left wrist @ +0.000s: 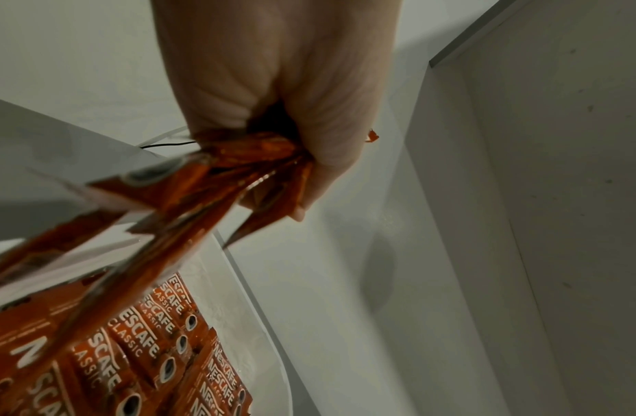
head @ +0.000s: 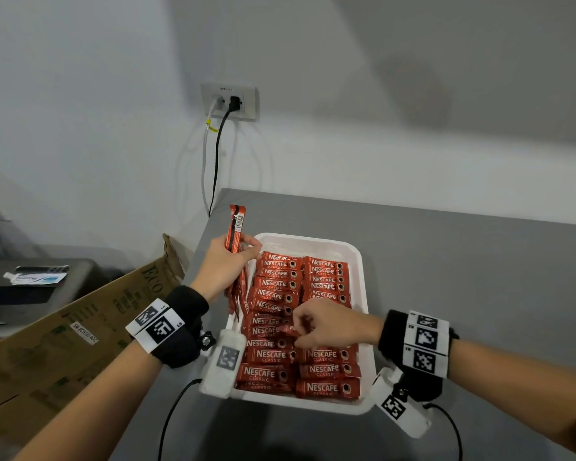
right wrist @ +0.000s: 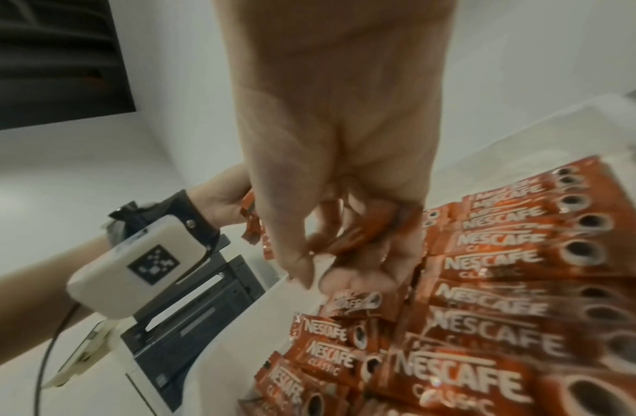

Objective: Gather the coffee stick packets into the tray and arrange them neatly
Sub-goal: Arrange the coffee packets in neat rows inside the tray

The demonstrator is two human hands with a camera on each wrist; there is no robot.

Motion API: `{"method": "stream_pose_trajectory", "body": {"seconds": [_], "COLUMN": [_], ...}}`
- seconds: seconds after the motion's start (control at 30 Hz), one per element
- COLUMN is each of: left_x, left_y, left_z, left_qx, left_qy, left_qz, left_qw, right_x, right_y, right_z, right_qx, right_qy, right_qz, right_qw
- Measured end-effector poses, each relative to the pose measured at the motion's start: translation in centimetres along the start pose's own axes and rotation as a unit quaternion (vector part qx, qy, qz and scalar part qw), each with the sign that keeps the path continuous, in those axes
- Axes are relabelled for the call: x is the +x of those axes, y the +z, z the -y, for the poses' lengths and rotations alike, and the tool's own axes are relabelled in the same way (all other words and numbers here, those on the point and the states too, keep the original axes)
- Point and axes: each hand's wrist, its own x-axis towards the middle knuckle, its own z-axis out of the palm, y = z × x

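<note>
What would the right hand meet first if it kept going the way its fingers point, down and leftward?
Probably the left column of packets in the tray: the right hand, pinching one packet, hovers just above them. Whether it already touches them is unclear.

Red coffee stick packets [head: 273, 296] lie in two flat columns inside the white tray [head: 359, 257].
</note>
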Motion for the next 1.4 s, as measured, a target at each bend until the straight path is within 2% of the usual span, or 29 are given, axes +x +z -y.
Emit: {"method": "stream_pose_trajectory", "body": {"seconds": [0.2, 0.43, 0.73, 0.87, 1.0, 1.4], "left_x": [0.1, 0.1, -0.1, -0.1, -0.2, -0.3], "left_y": [0.4, 0.5, 0.3, 0.5, 0.7, 1.2], "left_z": [0.1, 0.0, 0.2, 0.3, 0.1, -0.1], "left_qx": [-0.007, -0.003, -0.001, 0.001, 0.001, -0.012], "left_qy": [0.0, 0.003, 0.006, 0.002, 0.002, 0.0], "left_qz": [0.008, 0.011, 0.007, 0.009, 0.014, 0.03], "left_qw": [1.0, 1.0, 1.0, 1.0, 1.0, 0.999], "right_x": [-1.3, -1.5, -1.8, -2.1, -2.0, -1.9], "right_y": [-0.5, -0.6, -0.7, 0.0, 1.4, 1.9], "right_z": [-1.1, -1.6, -1.2, -0.9, -0.9, -1.7], "right_qx": [0.058, 0.071, -0.049, -0.109, -0.166, -0.183], "right_qy": [-0.008, 0.026, 0.027, 0.046, 0.06, 0.056], "right_qz": [0.005, 0.014, 0.03, 0.097, 0.116, 0.099], "right_qw": [0.998, 0.997, 0.998, 0.988, 0.977, 0.977]}}
